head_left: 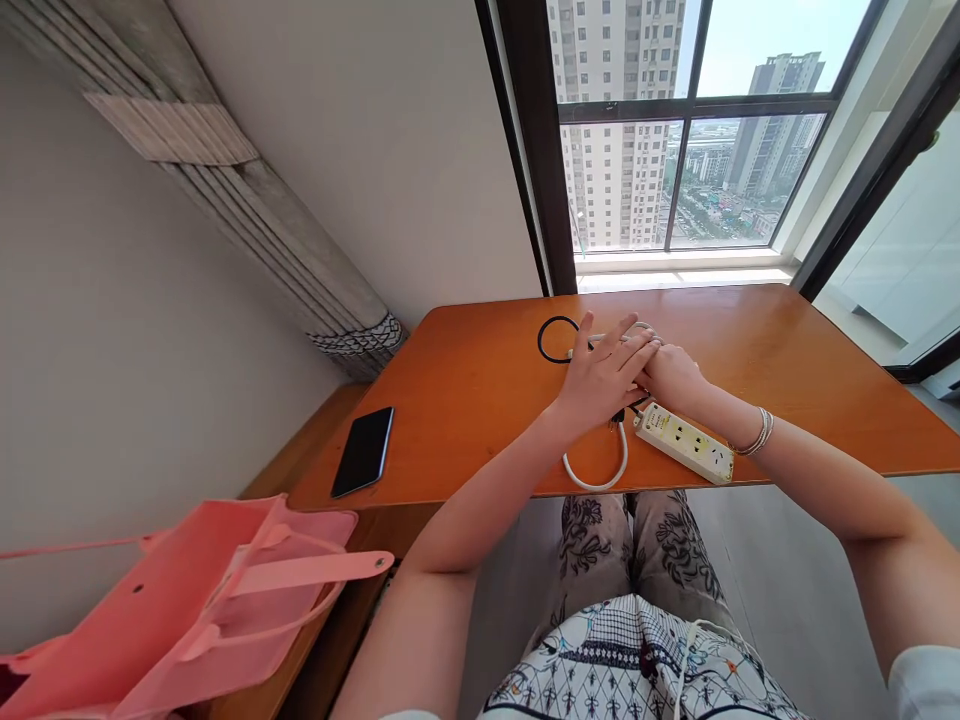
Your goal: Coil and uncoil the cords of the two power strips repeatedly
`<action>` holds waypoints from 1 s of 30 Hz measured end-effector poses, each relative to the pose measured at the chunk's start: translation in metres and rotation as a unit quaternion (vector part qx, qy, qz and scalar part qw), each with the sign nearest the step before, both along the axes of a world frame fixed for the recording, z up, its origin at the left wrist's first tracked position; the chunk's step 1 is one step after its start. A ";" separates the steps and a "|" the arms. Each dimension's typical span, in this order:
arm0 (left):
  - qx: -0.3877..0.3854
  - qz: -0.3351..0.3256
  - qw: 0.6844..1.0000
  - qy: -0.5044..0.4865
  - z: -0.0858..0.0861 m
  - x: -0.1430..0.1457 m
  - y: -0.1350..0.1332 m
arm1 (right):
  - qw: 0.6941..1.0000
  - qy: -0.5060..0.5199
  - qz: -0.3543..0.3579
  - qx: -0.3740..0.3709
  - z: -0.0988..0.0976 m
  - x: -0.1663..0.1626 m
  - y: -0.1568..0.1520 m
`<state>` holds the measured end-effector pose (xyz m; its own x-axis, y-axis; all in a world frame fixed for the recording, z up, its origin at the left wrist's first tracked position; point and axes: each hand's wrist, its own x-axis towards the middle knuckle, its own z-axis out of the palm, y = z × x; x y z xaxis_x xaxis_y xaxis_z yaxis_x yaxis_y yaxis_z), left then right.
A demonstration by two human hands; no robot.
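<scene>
Over the middle of the desk, my left hand (602,378) has its fingers stretched and spread, the fingertips meeting my right hand. My right hand (673,378) is closed, its fingers curled; what they grip is hidden. Just below it lies a white power strip (684,441) with several sockets, slanted near the desk's front edge. A white cable (595,487) loops on the desk to the strip's left. Beyond my left hand lies a loop of black cable (541,345). Part of a white cord shows behind my fingers; how the cables join is hidden by my hands.
A black phone (364,452) lies at the left end of the orange-brown wooden desk (465,400). A pink bag (202,600) with straps stands to the lower left. A tied grey curtain (300,240) hangs at left, and a window (690,110) lies beyond the desk.
</scene>
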<state>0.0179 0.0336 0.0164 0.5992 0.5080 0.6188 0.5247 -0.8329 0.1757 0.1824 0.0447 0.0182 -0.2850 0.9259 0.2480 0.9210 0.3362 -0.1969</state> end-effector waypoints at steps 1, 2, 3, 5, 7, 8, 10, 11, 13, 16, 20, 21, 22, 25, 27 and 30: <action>-0.002 0.009 1.000 0.000 0.003 0.002 0.005 | 1.000 -0.004 0.001 0.003 0.001 -0.001 -0.001; -0.005 0.022 1.000 -0.006 0.004 0.002 0.009 | 1.000 -0.003 0.005 0.004 0.002 -0.002 -0.003; -0.008 0.036 0.999 -0.014 0.004 0.003 0.013 | 1.000 0.003 0.010 0.006 0.002 -0.002 -0.004; -0.018 0.058 0.998 -0.030 0.002 0.002 0.019 | 0.999 0.035 0.013 0.015 0.002 -0.001 -0.006; -0.034 0.066 0.997 -0.034 0.001 0.001 0.022 | 0.996 0.083 0.005 0.033 -0.002 0.001 -0.007; -0.042 0.067 0.996 -0.034 0.001 0.001 0.023 | 0.993 0.107 0.001 0.045 -0.005 0.001 -0.007; -0.061 0.066 0.995 -0.037 0.002 0.000 0.025 | 0.986 0.149 0.000 0.074 -0.012 0.002 -0.006; -0.071 0.066 0.994 -0.042 0.003 -0.001 0.026 | 0.982 0.169 0.003 0.090 -0.015 0.002 -0.005; -0.091 0.061 0.992 -0.057 0.003 -0.002 0.029 | 0.970 0.207 0.011 0.124 -0.020 0.002 -0.004; -0.128 0.038 0.987 -0.091 0.000 -0.005 0.034 | 0.952 0.255 0.027 0.168 -0.024 0.001 -0.003; -0.186 0.000 0.972 -0.146 -0.009 -0.008 0.039 | 0.920 0.335 0.044 0.198 -0.029 -0.006 -0.003; -0.196 -0.005 0.968 -0.160 -0.011 -0.008 0.039 | 0.907 0.369 0.048 0.199 -0.029 -0.008 -0.003; -0.204 -0.008 0.964 -0.173 -0.012 -0.009 0.039 | 0.890 0.407 0.051 0.197 -0.030 -0.011 -0.003; -0.238 -0.011 0.948 -0.209 -0.013 -0.007 0.038 | 0.839 0.512 0.041 0.178 -0.029 -0.019 0.000; -0.268 -0.013 0.937 -0.225 -0.011 -0.006 0.037 | 0.811 0.559 0.009 0.172 -0.028 -0.023 0.006; -0.283 -0.010 0.928 -0.244 -0.006 -0.003 0.036 | 0.780 0.604 -0.039 0.163 -0.023 -0.025 0.016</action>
